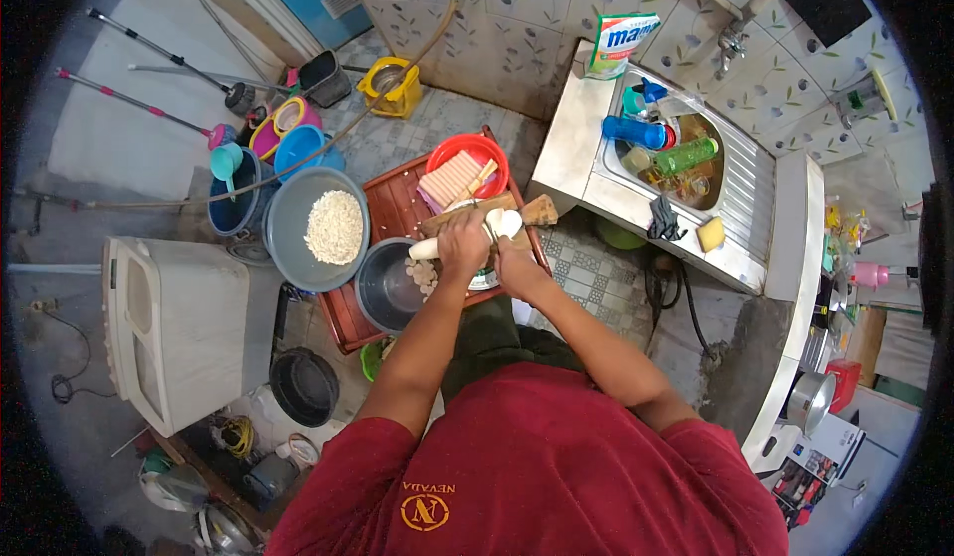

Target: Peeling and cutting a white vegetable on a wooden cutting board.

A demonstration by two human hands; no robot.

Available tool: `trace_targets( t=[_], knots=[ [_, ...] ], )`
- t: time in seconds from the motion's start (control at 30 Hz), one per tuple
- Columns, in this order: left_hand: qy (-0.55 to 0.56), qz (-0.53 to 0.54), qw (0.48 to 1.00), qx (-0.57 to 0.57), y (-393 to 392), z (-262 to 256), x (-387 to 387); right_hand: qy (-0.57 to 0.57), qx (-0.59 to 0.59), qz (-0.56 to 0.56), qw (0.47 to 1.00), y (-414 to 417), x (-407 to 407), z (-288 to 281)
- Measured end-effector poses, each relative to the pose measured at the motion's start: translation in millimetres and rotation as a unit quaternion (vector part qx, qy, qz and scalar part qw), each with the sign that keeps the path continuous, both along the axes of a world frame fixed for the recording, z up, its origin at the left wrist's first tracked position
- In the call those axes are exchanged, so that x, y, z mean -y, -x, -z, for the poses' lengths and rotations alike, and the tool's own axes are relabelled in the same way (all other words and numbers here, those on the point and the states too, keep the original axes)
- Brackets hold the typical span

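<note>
My left hand (463, 244) grips a long pale cylindrical food piece (424, 250), whose end sticks out at its left. Close beside it, my right hand (517, 271) is closed around what looks like a knife handle; the blade is mostly hidden. White cut pieces (504, 223) lie at the hands over a wooden board (540, 212). Behind the board, a red basin (501, 155) holds pink sausage-like sticks (452, 179). A dark grey basin (373, 288) with round beige pieces (422, 274) stands left of my left hand. Farther left, a large grey basin (277, 247) contains a whitish heap (335, 228).
A low reddish-brown wooden table (389, 202) carries the board and basins. At the right is a steel sink (749, 176) with bottles inside, and a yellow sponge (711, 234) on its edge. A hose (346, 130) crosses above blue buckets. A washing machine (186, 317) stands left.
</note>
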State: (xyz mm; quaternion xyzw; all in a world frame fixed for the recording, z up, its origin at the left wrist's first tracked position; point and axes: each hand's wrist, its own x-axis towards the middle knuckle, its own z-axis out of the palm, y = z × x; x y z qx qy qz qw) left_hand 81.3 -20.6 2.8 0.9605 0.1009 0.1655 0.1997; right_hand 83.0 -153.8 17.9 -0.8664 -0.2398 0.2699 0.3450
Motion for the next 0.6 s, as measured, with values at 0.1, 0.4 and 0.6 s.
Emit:
trace_targets(
  t=[0.1,0.4,0.6],
  knots=[
    [-0.011,-0.023,0.998,-0.057,0,-2,-2,0.042,-0.038,0.029,0.998,-2,-6,-19],
    [0.027,-0.023,0.998,-0.056,1,-2,1,0.034,0.007,0.027,0.999,24,22,-10],
    [0.023,-0.013,0.998,-0.049,0,2,0,0.046,0.014,0.040,0.998,24,17,-12]
  ],
)
